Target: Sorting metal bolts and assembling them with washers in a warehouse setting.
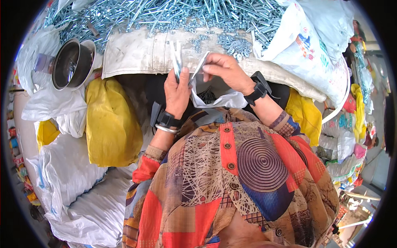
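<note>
My left hand [177, 94] is closed round a few long metal bolts [175, 58], which stick up past the thumb. My right hand [227, 72] pinches one more long bolt [200, 67], tilted, just right of the left thumb. Both hands are over the near edge of a table covered with off-white cloth [132, 53]. Beyond them lies a big heap of long bolts [173, 15] mixed with nuts. Flat washers [233, 43] are scattered on the cloth beyond my right hand. Below the hands, an open white bag [231, 100] holds dark small pieces I cannot make out.
A dark metal bowl [62, 64] with a few pieces in it stands at the left. A white plastic bag [304, 47] lies on the table's right. Yellow bags [109, 124] hang or stand at both sides, with white sacks [95, 206] lower left.
</note>
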A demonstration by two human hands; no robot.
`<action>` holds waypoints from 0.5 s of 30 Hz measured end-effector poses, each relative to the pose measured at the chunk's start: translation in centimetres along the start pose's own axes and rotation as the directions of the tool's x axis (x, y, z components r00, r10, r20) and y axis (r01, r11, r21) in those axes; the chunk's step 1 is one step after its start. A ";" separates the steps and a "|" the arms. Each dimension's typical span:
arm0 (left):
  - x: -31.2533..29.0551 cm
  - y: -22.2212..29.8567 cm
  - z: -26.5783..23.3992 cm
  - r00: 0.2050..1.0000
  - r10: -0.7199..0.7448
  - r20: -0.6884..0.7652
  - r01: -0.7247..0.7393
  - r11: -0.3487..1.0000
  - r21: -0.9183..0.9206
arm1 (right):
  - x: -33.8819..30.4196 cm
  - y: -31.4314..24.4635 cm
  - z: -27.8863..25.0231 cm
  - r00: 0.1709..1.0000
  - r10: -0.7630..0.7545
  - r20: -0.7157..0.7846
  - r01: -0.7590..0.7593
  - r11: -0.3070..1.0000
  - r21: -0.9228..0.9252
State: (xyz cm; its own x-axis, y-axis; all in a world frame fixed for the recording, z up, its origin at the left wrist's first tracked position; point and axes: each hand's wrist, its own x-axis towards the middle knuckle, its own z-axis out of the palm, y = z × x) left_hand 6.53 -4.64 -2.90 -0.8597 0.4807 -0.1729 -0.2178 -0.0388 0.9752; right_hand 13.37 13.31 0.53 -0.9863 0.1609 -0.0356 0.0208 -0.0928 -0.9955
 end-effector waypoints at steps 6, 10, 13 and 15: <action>0.2 -0.4 -1.1 0.999 -0.047 0.010 0.047 0.999 -0.016 | 2.4 0.7 -4.4 0.973 -0.223 -0.050 0.110 0.647 -0.755; 0.9 -1.3 -1.9 0.997 -0.047 0.059 0.055 0.990 -0.129 | 4.3 1.1 -7.4 0.880 -0.444 0.172 0.270 0.168 -0.948; 1.5 -1.2 -3.4 0.999 -0.006 0.040 0.006 1.000 0.001 | 5.1 2.7 -8.4 0.911 -0.387 0.140 0.205 0.130 -0.970; 2.1 -1.3 -4.3 0.999 0.020 0.027 -0.022 0.997 0.075 | 5.3 2.8 -8.5 0.919 -0.365 0.151 0.191 0.075 -0.979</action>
State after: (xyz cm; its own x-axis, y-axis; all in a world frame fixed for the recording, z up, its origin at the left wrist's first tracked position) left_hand 3.09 -7.32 -5.13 -0.8512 0.5032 -0.1493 -0.1634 0.0163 0.9864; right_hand 9.61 22.20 -3.23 -0.9383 0.0331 0.3441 -0.0268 0.9854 -0.1681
